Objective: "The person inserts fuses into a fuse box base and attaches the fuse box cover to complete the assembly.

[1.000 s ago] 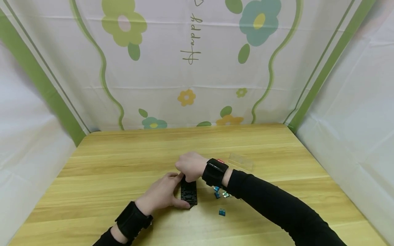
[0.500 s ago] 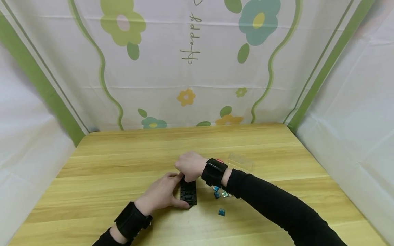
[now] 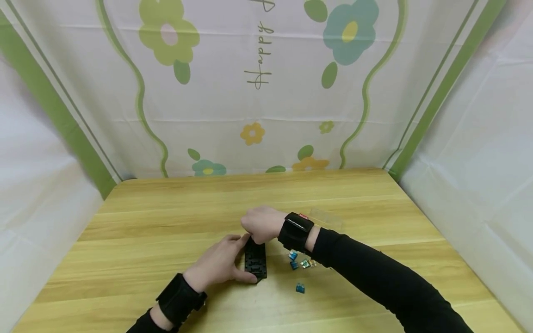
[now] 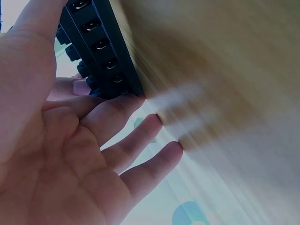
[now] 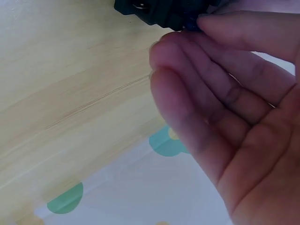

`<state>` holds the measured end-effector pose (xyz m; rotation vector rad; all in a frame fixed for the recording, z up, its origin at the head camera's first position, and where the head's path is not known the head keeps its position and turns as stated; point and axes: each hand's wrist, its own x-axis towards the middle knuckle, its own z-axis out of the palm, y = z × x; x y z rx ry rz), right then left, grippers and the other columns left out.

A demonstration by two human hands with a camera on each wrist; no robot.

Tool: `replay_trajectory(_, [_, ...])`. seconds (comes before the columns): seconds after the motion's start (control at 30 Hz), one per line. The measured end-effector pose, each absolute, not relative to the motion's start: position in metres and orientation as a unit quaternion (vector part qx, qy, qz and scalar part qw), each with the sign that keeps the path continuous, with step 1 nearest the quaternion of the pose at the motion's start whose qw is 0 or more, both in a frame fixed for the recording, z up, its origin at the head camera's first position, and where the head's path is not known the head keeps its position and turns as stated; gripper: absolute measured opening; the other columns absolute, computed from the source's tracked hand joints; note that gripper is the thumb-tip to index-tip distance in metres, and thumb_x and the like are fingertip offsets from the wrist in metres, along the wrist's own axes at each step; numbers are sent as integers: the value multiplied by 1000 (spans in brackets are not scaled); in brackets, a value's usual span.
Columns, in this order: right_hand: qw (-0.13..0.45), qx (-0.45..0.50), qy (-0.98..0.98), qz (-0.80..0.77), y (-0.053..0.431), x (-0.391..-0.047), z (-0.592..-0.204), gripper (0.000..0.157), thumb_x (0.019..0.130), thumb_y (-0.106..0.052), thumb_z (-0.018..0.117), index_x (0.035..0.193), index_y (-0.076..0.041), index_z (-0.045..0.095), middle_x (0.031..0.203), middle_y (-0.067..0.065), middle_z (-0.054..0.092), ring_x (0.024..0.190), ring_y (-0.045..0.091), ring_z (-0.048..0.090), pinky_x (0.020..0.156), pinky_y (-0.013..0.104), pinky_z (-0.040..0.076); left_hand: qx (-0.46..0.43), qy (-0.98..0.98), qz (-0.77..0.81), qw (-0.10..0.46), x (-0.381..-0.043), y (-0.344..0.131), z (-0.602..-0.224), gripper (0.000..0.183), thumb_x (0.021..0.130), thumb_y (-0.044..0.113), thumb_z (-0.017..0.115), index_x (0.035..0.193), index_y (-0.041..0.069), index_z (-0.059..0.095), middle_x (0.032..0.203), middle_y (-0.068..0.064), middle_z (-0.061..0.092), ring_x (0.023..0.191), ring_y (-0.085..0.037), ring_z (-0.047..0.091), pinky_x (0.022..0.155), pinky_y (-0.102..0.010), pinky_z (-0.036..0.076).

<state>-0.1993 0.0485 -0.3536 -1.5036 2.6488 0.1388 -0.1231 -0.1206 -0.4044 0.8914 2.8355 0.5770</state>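
Observation:
A black fuse block [image 3: 255, 260] with metal terminals along its side lies lengthwise on the table. My left hand [image 3: 218, 260] grips it by its ends, thumb at the near end and index finger at the far one. In the left wrist view the other fingers spread past the block [image 4: 101, 44], tips toward the tabletop. My right hand [image 3: 263, 224] bends over the far end. Between its thumb and fingers the right wrist view shows a small dark blue blade fuse [image 5: 191, 21], pinched against the block and mostly hidden.
Right of the block lie several loose blade fuses: a blue fuse [image 3: 300, 288] near the front, more blue ones [image 3: 293, 255], a clear one [image 3: 306, 263] and a tan one [image 3: 313, 263]. A transparent cover [image 3: 326, 218] lies behind the right wrist. A floral cloth [image 3: 225, 101] hangs behind the table.
My right hand and forearm have shifted slightly right, baring more of the tan fuse. The left hand keeps its grip and the block stays in place.

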Motion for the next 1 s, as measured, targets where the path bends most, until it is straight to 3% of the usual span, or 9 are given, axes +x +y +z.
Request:
replay_trajectory(0.33, [39, -478, 874, 77, 43, -196, -353, 22, 81, -14, 70, 71, -19, 52, 62, -5, 32, 54, 10, 27, 46, 24, 19, 294, 934, 194, 55, -122, -120, -406, 108, 68, 69, 70, 150, 9, 32, 127, -16, 52, 118, -28, 48, 92, -40, 43])
replay_trajectory(0.5, [16, -476, 874, 96, 38, -194, -357, 21, 78, -17, 72, 72, -20, 52, 64, -5, 40, 55, 10, 31, 47, 24, 21, 296, 932, 201, 52, -122, -122, -405, 106, 68, 67, 71, 148, 7, 34, 126, -15, 53, 118, -28, 49, 92, -40, 43])
replay_trajectory(0.73, [-21, -485, 869, 92, 46, -188, -357, 21, 75, -16, 72, 71, -20, 52, 63, -6, 39, 55, 10, 28, 47, 23, 20, 296, 933, 198, 57, -121, -120, -403, 106, 69, 67, 70, 148, 7, 34, 126, -17, 53, 118, -29, 49, 92, -40, 43])
replay_trajectory(1.0, [0, -503, 863, 47, 56, -192, -359, 31, 88, -10, 60, 64, -20, 43, 61, -5, 30, 53, 9, 23, 48, 22, 17, 296, 932, 195, 69, -121, -123, -401, 106, 71, 68, 68, 150, 8, 30, 130, -16, 51, 120, -29, 47, 93, -40, 43])
